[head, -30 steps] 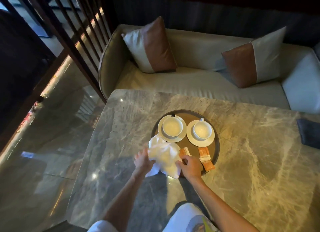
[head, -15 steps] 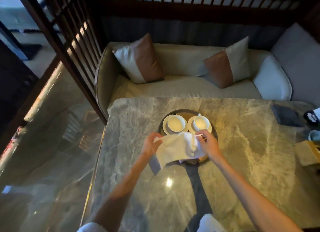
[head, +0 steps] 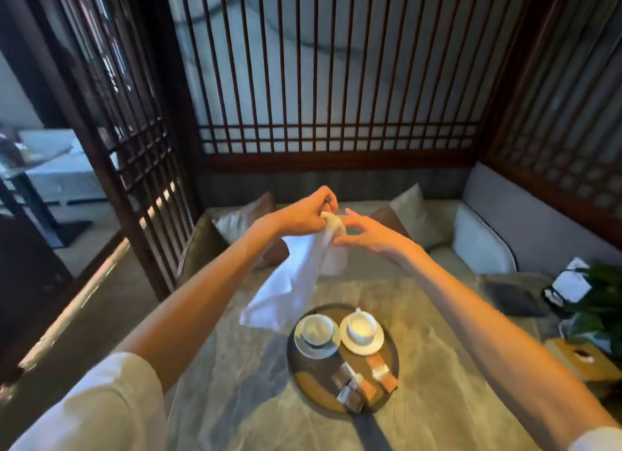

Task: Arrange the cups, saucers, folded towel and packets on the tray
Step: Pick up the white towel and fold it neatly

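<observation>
Far left: dark wooden lattice screen (head: pixel 141 141) noted, running on behind the seating. A white sleeve (head: pixel 94 407) was seen at the lower left corner, with a bare forearm extended from it over the surface (head: pixel 454 366), a veined grey marble top.

White towel (head: pixel 286 289): held up in the air, unfolded and hanging loose. Its lower edge was seen above the surface, just left of the tray and beyond it, and nothing of it was resting on the tray.

Left grip (head: pixel 303 215): closed on the towel's top corner, with the cloth pinched between curled fingers and thumb.

Right grip (head: pixel 367 235): raised just beside the left, with fingers spread and only lightly bent. Its fingertips (head: pixel 337 242) were placed against the top fold of the towel. Whether the cloth was actually pinched could not be told.

Round dark tray (head: pixel 296 373): set flat on the surface below the hands. Left cup (head: pixel 318 329) was seated upright on the left saucer (head: pixel 309 348). Right cup (head: pixel 361 327) was seated upright on the right saucer (head: pixel 377 344), and the two saucers were nearly touching. Orange-and-white packets (head: pixel 353 390) were laid on the near part of the tray.

Far right: a dark flat pouch (head: pixel 511 299), a leafy plant (head: pixel 602 299) and a wooden box (head: pixel 579 356) were recorded on the surface.
</observation>
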A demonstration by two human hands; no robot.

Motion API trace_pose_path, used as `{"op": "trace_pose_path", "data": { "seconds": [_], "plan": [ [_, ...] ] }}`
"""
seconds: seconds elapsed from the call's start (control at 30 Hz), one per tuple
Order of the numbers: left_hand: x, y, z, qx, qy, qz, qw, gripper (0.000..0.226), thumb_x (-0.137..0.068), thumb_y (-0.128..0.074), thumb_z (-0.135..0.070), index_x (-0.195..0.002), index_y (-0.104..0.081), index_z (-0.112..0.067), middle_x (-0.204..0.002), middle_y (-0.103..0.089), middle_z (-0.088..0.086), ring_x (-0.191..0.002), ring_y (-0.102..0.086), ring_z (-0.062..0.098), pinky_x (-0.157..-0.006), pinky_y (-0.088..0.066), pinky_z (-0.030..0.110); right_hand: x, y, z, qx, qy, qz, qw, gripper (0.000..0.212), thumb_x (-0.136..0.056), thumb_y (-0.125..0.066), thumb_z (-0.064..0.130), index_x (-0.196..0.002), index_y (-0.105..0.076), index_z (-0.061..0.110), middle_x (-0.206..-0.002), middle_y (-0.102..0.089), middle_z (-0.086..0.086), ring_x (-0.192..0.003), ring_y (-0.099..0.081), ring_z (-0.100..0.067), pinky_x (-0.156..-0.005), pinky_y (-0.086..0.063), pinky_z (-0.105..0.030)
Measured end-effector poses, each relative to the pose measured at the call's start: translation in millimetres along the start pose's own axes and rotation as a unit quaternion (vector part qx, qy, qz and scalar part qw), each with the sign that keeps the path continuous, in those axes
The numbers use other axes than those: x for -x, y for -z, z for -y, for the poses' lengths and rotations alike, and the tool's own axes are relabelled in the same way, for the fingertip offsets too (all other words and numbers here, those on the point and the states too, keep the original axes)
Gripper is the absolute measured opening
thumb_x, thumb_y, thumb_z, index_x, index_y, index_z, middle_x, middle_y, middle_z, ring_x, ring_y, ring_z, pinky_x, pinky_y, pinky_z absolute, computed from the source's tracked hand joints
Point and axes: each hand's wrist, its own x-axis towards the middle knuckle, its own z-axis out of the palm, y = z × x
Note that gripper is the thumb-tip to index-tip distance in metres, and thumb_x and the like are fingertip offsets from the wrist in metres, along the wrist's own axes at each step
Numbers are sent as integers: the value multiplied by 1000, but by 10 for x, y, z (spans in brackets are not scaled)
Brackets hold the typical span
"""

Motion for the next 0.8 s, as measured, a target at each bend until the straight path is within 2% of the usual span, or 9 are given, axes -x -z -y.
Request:
{"op": "trace_pose_path", "data": {
  "seconds": [0.07,0.13,0.2,0.27,0.37,0.47,0.53,0.67,0.8],
  "plan": [
    [-59,175,-132,-14,10,4,1000,34,-84,-48,9,-113,-42,-7,-81,-51,7,-69,-43,14,-66,-39,28,-11,210,51,-1,12,-31,999,11,-92,-69,20,-100,-70,26,-133,-61,4,-131,-29,3,-108,-22,-25],
    [-68,301,-142,-77,31,26,996,36,-85,-58,4,-118,-47,-2,-86,-54,7,-74,-47,15,-69,-40,28,-21,443,47,22,43,-88,995,8,-90,-70,22,-95,-71,16,-103,-70,-3,-105,-54,-7,-86,-37,-27],
    [-17,377,-75,-140,75,54,986,30,-84,-69,-3,-113,-62,1,-92,-60,5,-85,-54,14,-74,-43,28,16,696,20,59,54,-114,990,3,-91,-69,22,-88,-68,20,-84,-66,1,-83,-57,-11,-72,-39,-23],
    [48,417,-2,-117,115,35,986,18,-85,-73,-12,-101,-72,-4,-86,-64,2,-83,-57,13,-71,-44,25,82,951,-40,80,35,-107,990,6,-89,-70,24,-87,-65,27,-86,-65,8,-83,-59,-11,-72,-43,-24],
    [129,474,59,60,139,-79,985,5,-86,-73,-20,-84,-76,-17,-75,-65,-2,-72,-59,9,-64,-48,19,194,1260,-179,82,8,-90,993,13,-85,-75,29,-87,-63,30,-91,-65,6,-86,-60,-14,-74,-45,-28],
    [185,545,61,267,119,-153,944,21,-86,-68,-25,-100,-73,-9,-93,-68,8,-86,-67,18,-72,-60,24,347,1574,-294,86,-3,-72,994,18,-84,-75,37,-91,-61,30,-94,-61,2,-87,-57,-16,-73,-43,-29],
    [174,557,52,339,111,-172,918,33,-84,-66,-34,-107,-71,-11,-98,-68,6,-88,-70,18,-69,-60,26,487,1759,-374,56,-9,-67,996,24,-82,-75,44,-97,-62,30,-92,-63,-3,-81,-57,-17,-69,-44,-31],
    [14,421,-32,316,150,-233,907,26,-97,-56,-35,-109,-68,-16,-98,-67,5,-87,-66,17,-59,-56,24,636,1872,-444,-100,-9,-61,993,34,-78,-77,50,-107,-64,36,-76,-63,5,-54,-45,-7,-43,-36,-18],
    [-184,204,-202,225,221,-298,901,25,-98,-49,-38,-96,-65,-18,-93,-65,7,-83,-64,20,-66,-55,31,579,1817,-293,-260,33,-51,964,17,-86,-73,25,-103,-73,23,-96,-73,1,-82,-68,-10,-61,-54,-19]
  ]
}}
